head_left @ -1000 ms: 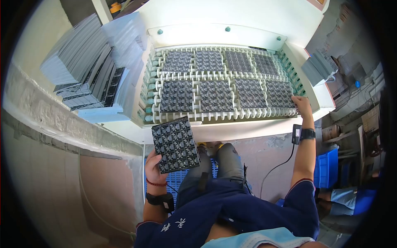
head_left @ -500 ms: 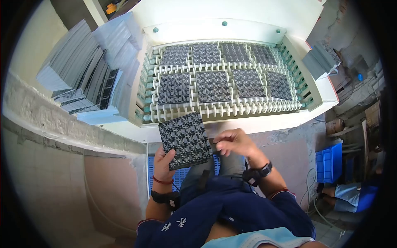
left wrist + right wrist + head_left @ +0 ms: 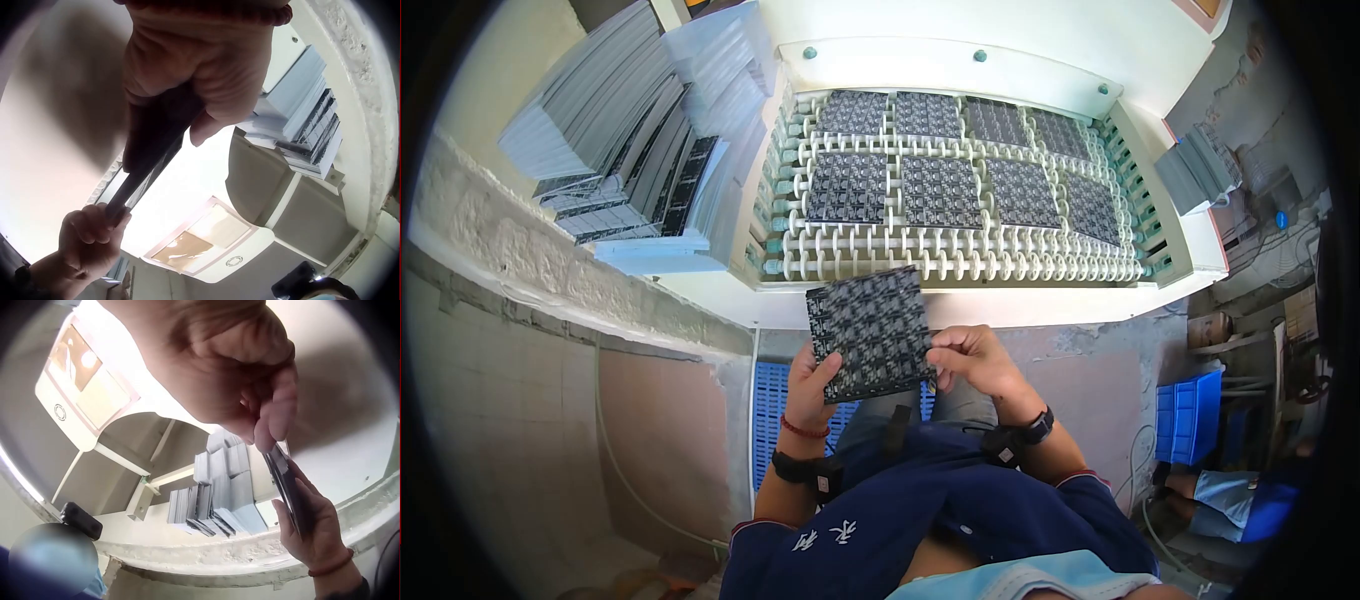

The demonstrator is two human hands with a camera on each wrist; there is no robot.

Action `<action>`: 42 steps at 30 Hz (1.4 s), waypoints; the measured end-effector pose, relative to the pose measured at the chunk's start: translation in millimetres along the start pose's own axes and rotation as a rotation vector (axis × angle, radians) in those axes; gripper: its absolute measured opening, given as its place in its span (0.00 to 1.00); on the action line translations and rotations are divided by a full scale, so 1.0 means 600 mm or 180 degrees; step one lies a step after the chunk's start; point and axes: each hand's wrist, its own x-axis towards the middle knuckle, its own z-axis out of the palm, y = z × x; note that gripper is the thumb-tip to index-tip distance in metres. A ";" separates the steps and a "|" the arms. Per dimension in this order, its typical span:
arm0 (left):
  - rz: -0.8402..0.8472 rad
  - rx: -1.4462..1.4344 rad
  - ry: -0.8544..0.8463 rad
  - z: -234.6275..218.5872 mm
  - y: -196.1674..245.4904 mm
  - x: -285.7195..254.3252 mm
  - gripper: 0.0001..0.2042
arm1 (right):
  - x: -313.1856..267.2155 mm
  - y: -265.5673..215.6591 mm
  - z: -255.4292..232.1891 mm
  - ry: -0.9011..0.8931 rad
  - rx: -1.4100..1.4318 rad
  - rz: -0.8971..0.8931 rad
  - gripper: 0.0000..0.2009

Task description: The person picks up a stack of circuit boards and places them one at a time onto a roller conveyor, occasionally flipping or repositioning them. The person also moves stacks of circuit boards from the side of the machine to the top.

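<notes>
A stack of black patterned boards (image 3: 868, 330) is gripped at its lower left by the left hand (image 3: 808, 388), thumb on top. At the stack's right edge, the right hand (image 3: 978, 362) pinches with thumb and fingers. From the side, the right wrist view shows the thin stack (image 3: 287, 484) between the right hand (image 3: 231, 369) and the left hand (image 3: 315, 534). In the left wrist view the left hand (image 3: 197, 62) wraps the stack's near end. Beyond, two rows of similar boards (image 3: 941, 192) lie on the white rollers (image 3: 960, 264) of a machine.
Stacks of grey sheets and boards (image 3: 600, 110) stand at the left of the machine, beside a rough ledge (image 3: 600, 285). Another grey stack (image 3: 1197, 170) is at the right. A blue crate (image 3: 1188, 418) and another person's legs (image 3: 1215, 502) are at the lower right.
The right hand has left the front-right board on the rollers and come back to the held stack's right edge. The boards on the rollers have moved away from the front edge.
</notes>
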 end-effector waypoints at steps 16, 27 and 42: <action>0.0233 -0.0720 -0.0245 -0.046 0.051 -0.053 0.21 | 0.036 0.017 -0.022 0.0785 0.0400 -0.0503 0.06; 0.0284 -0.0363 0.0099 -0.029 0.062 -0.048 0.16 | 0.133 -0.025 0.047 0.0339 0.0127 -0.0341 0.11; 0.0198 -0.0383 0.0049 0.001 0.036 0.017 0.14 | 0.059 -0.035 -0.010 0.0757 0.0357 -0.0497 0.10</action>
